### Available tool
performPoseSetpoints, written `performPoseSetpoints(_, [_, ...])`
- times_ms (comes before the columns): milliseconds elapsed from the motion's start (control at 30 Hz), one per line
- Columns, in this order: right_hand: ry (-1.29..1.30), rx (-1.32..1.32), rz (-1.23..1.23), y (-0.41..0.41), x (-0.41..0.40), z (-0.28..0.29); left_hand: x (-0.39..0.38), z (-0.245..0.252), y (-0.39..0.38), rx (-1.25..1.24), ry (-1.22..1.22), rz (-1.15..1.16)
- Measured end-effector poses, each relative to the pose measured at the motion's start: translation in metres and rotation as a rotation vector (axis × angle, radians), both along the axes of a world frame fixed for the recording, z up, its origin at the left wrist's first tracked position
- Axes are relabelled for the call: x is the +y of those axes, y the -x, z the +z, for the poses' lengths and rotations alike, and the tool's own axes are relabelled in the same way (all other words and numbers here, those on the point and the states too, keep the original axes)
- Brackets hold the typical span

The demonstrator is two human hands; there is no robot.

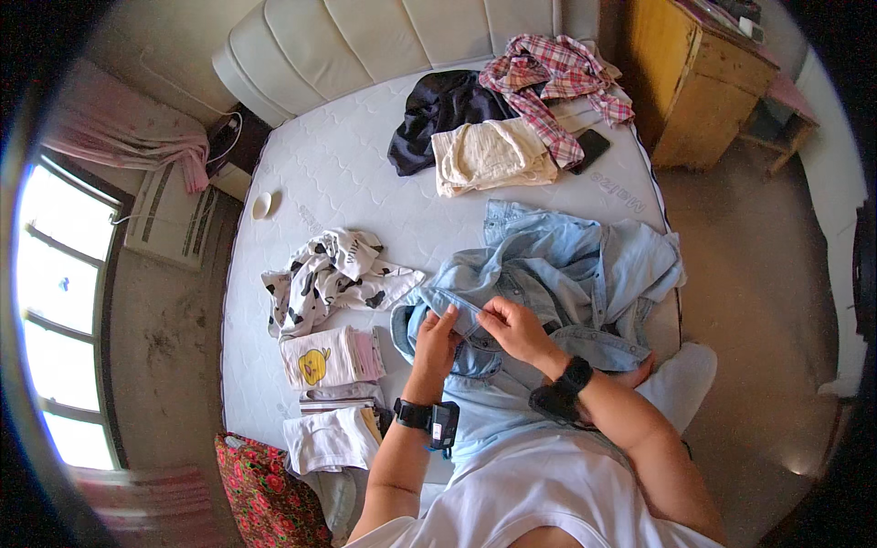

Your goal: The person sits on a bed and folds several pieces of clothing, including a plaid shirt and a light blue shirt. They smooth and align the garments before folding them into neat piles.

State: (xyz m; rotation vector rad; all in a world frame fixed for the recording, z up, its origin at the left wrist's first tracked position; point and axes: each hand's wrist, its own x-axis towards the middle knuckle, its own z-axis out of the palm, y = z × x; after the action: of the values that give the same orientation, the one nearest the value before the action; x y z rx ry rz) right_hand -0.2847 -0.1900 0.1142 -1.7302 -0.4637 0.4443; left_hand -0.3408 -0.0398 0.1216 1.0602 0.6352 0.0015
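A light blue denim shirt (548, 246) lies crumpled across the mattress before me and over my lap. My left hand (437, 339) pinches an edge of it between thumb and fingers. Close by on the right, my right hand (510, 325) pinches the same strip of denim. Both wrists carry black strapped devices. Left of the denim lies a rumpled white garment with black patches (322, 281). Below that are folded clothes with a yellow cartoon print (329, 359), a striped folded piece (339, 401) and a folded white garment (332, 438).
Further up the mattress (342, 171) lie a black garment (438, 109), folded cream clothing (490, 154), a red plaid shirt (562, 75) and a black phone (593, 149). A white cup (262, 205) rests near the left edge, a floral pillow (267, 493) at lower left. A wooden cabinet (712, 82) stands right.
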Motion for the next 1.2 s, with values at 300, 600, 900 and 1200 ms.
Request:
performPoseSetpoints(300, [-0.122, 0.21, 0.087, 0.005, 0.001, -0.006, -0.013, 0.0, 0.01, -0.081, -0.147, 0.068])
performPoseSetpoints(600, [-0.475, 0.456, 0.139, -0.003, 0.005, -0.005, -0.01, 0.0, 0.006, -0.277, 0.182, -0.048])
performPoseSetpoints(900, [-0.197, 0.308, -0.058, -0.021, -0.048, -0.032, 0.048, -0.008, -0.01, -0.367, 0.078, 0.194])
performPoseSetpoints(1200, [0.478, -0.43, 0.112, 0.007, -0.151, -0.059, 0.024, -0.001, 0.011, -0.231, -0.378, 0.099])
